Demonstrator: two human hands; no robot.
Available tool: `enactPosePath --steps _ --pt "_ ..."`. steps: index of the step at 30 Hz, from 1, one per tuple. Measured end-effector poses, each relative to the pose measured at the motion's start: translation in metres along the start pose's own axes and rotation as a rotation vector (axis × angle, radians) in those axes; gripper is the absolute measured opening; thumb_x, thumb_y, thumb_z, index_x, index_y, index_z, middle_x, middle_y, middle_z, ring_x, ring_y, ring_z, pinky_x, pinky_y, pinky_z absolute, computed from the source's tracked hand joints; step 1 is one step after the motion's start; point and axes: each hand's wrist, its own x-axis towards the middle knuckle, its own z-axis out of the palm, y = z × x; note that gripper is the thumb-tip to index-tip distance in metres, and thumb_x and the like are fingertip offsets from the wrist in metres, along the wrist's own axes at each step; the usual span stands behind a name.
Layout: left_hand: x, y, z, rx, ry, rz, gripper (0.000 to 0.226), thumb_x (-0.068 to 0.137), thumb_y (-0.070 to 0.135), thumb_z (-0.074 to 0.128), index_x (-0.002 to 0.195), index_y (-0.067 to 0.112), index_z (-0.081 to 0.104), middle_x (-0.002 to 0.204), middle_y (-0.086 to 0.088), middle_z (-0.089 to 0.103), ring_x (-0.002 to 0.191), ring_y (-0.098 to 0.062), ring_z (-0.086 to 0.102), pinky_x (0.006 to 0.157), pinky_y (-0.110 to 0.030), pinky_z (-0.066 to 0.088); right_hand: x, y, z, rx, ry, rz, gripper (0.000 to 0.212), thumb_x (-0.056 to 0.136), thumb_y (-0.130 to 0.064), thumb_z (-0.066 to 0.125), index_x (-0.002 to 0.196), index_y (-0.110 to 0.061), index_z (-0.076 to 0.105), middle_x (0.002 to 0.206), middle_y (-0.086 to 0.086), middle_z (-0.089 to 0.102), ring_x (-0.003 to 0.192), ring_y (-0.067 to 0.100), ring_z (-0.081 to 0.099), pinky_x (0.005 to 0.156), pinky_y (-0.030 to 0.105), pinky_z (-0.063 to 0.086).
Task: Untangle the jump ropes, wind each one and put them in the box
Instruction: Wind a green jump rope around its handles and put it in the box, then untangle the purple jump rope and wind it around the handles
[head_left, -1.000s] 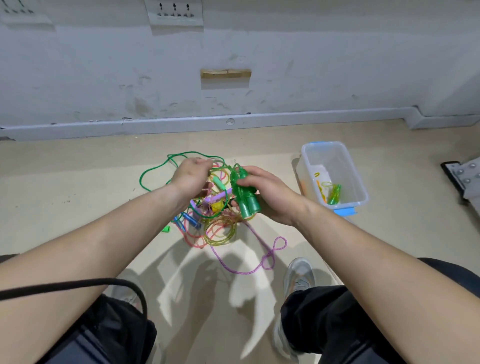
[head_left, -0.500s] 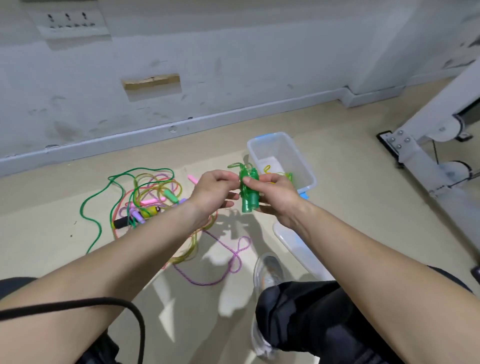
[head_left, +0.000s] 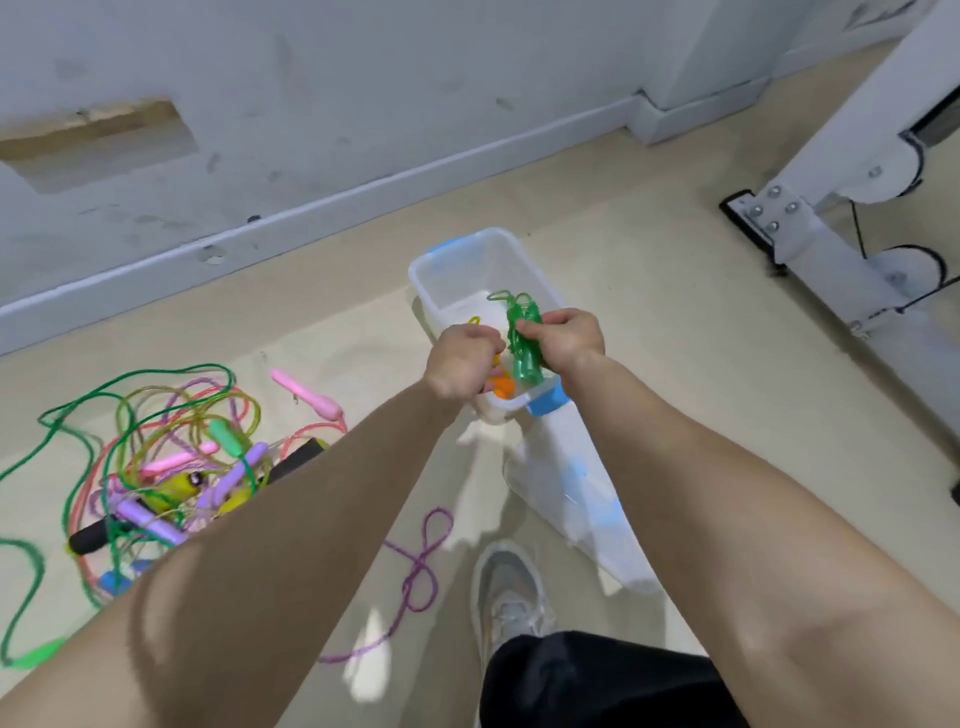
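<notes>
Since half a second ago the wound green jump rope (head_left: 524, 340) has travelled with both hands from beside the tangle to a spot directly over the open box (head_left: 457, 260); a second ago it was being held right above the pile.

Green rope: cord bundled around its two translucent green handles, a small loop sticking up at the top. Right hand (head_left: 563, 338) has its grip closed on the bundle, fingers wrapped round handles and coils together. Left hand (head_left: 460, 358) sits just beside it, fist curled at the bundle's left edge; cannot tell whether that grip pinches a cord or is merely closed.

Handling, as a judgement: light thing, hard slick plastic handles, cord thin and springy. Coils likely to spring loose if only the cord is held. Best hold is across both handles with the wraps trapped under the fingers, and release low in the box so the winding stays.

Box: clear plastic, blue clips, on the floor (head_left: 649, 322), already holding something orange and a yellow loop, partly hidden by the hands. Its clear lid (head_left: 561, 478) lies on the floor nearer the person.

Further out, left: remaining tangle (head_left: 171, 467) of green, pink, purple and yellow ropes, not yet sorted. Purple cord (head_left: 415, 566) trails loose toward a shoe (head_left: 509, 587).
</notes>
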Motion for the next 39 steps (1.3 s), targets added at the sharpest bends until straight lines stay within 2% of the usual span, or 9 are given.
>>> enactPosePath --steps 3,7,11,15,24,27,30,33,39 --pt "0.029 -0.021 0.001 0.088 0.011 0.05 0.01 0.076 0.017 0.055 0.074 0.019 0.064 0.08 -0.004 0.066 0.065 -0.022 0.059 0.065 -0.024 0.048 0.035 0.005 0.021 -0.271 0.041 -0.041 0.026 0.079 -0.025 0.08 0.077 -0.022 0.054 0.09 0.001 0.063 0.093 0.022 0.064 0.088 0.033 0.054" --pt "0.05 -0.046 -0.008 0.076 0.062 0.077 0.014 0.088 0.008 0.054 0.089 0.01 0.068 0.08 -0.003 0.07 0.063 -0.017 0.06 0.046 -0.012 0.04 0.062 0.021 0.052 -0.44 0.055 -0.047 0.015 0.08 -0.024 0.071 0.088 -0.013 0.064 0.101 0.008 0.069 0.095 0.028 0.066 0.068 0.029 0.044" --pt "0.055 -0.066 -0.023 0.111 0.086 0.073 0.018 0.093 0.007 0.05 0.097 0.01 0.068 0.082 -0.004 0.07 0.063 -0.016 0.061 0.045 -0.01 0.04 0.07 0.03 0.065 -0.464 0.061 -0.016 0.018 0.085 -0.02 0.061 0.1 -0.01 0.062 0.118 0.017 0.062 0.104 0.035 0.062 0.079 0.033 0.048" --pt "0.04 -0.075 -0.046 0.152 0.073 0.024 0.02 0.093 0.005 0.048 0.096 0.009 0.067 0.085 -0.006 0.07 0.066 -0.017 0.061 0.048 -0.013 0.042 0.051 0.018 0.065 -0.498 0.031 -0.063 0.012 0.085 -0.02 0.057 0.076 -0.014 0.052 0.097 0.013 0.054 0.084 0.031 0.051 0.069 0.031 0.037" --pt "-0.065 -0.094 -0.122 0.174 0.137 -0.067 0.013 0.099 0.006 0.049 0.091 0.005 0.06 0.083 -0.014 0.063 0.057 -0.019 0.053 0.038 -0.015 0.039 -0.092 -0.013 0.078 -0.501 -0.146 -0.229 0.025 0.09 -0.013 0.057 0.106 0.001 0.071 0.113 0.02 0.07 0.11 0.037 0.063 0.093 0.035 0.05" --pt "-0.112 -0.113 -0.143 0.248 0.197 -0.058 0.015 0.099 0.005 0.05 0.089 0.003 0.061 0.075 -0.013 0.062 0.052 -0.015 0.053 0.037 -0.014 0.038 -0.147 -0.003 0.094 -0.545 -0.258 -0.244 0.016 0.089 -0.014 0.057 0.091 -0.006 0.07 0.102 0.015 0.07 0.1 0.033 0.062 0.085 0.032 0.049" --pt "-0.15 -0.143 -0.167 0.313 0.224 -0.08 0.019 0.096 0.009 0.053 0.081 0.008 0.063 0.075 -0.009 0.064 0.06 -0.022 0.06 0.048 -0.018 0.047 -0.189 0.014 0.115 -0.621 -0.38 -0.226 0.015 0.087 -0.018 0.059 0.073 -0.014 0.059 0.085 0.01 0.061 0.083 0.03 0.054 0.075 0.029 0.046" --pt "-0.18 -0.178 -0.192 0.352 0.261 -0.167 0.023 0.083 0.027 0.053 0.079 0.007 0.066 0.086 -0.014 0.073 0.082 -0.032 0.069 0.078 -0.04 0.059 -0.223 0.032 0.139 -0.673 -0.466 -0.232 0.011 0.089 -0.022 0.061 0.089 -0.012 0.065 0.091 0.008 0.063 0.089 0.028 0.059 0.075 0.028 0.044" --pt "-0.219 -0.238 -0.23 0.457 0.294 -0.305 0.018 0.09 0.016 0.053 0.077 0.022 0.062 0.099 -0.009 0.073 0.098 -0.032 0.067 0.088 -0.042 0.056 -0.274 0.072 0.192 -0.764 -0.593 -0.257 0.024 0.097 -0.013 0.047 0.114 -0.003 0.061 0.113 0.014 0.064 0.102 0.031 0.059 0.075 0.03 0.041"
